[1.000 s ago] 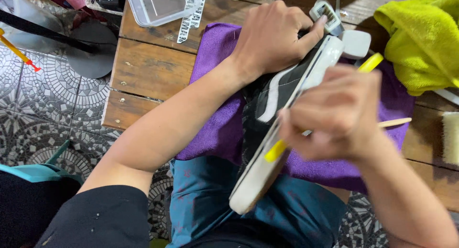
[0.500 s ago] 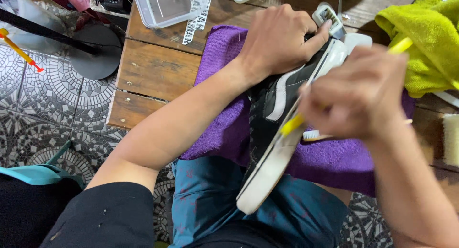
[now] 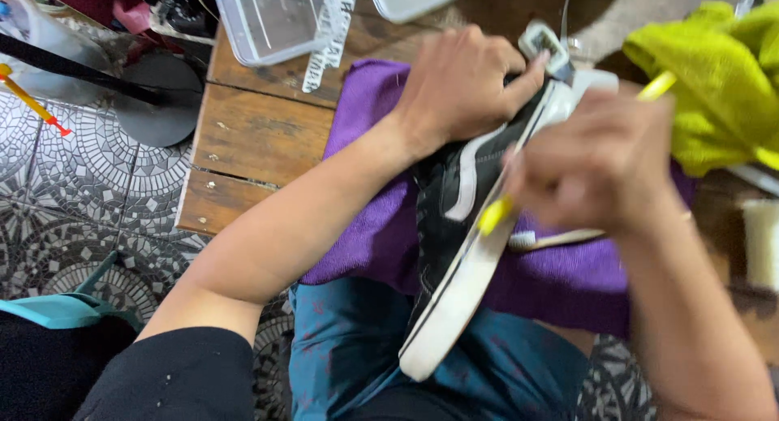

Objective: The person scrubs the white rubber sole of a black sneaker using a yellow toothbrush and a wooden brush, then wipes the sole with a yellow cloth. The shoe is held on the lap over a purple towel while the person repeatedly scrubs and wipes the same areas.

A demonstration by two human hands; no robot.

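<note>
A black sneaker with a white stripe and white sole (image 3: 454, 251) lies on its side across a purple cloth (image 3: 369, 178), its heel end over my lap. My left hand (image 3: 466, 84) presses down on the upper part of the shoe and holds it steady. My right hand (image 3: 596, 161) is closed on a yellow-handled brush (image 3: 497, 214), whose end rests against the white sole edge. The brush head is hidden by my fingers. A thin wooden stick (image 3: 560, 239) lies on the cloth beside the sole.
The cloth covers a wooden plank table (image 3: 251, 137). Clear plastic containers (image 3: 272, 19) stand at the back. A yellow-green cloth (image 3: 714, 88) lies at the right. A patterned tile floor (image 3: 73, 194) and a black round stand base (image 3: 158, 96) are at the left.
My right hand has slid with the brush along the sole toward the far end of the shoe. The left hand stays on the shoe.
</note>
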